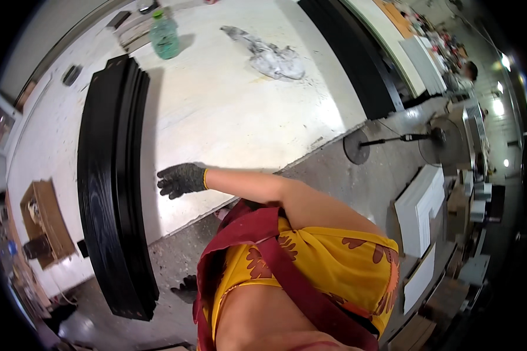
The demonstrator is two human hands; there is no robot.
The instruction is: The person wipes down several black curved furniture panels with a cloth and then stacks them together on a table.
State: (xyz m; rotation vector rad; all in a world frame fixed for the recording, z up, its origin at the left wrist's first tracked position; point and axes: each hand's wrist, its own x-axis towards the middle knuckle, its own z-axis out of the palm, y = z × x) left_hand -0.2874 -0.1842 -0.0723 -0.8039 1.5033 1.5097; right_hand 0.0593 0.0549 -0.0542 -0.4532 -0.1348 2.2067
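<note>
Two gloved hands show: the right hand spread open over the white bench, reaching toward nine o'clock for the black boards — a long stack lying on the bench's left side, overhanging its near edge. Left hand hangs low at six o'clock; whether it's open I cannot tell. Boards look stiff, heavy, slick-finished — best gripped along the long edges.

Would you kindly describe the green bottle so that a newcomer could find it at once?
Start from the big white worktable. At its far end, beyond the top of the stack of black boards, stands the green bottle. It is the only upright, see-through green thing there; the crumpled grey rag lies apart.
</note>
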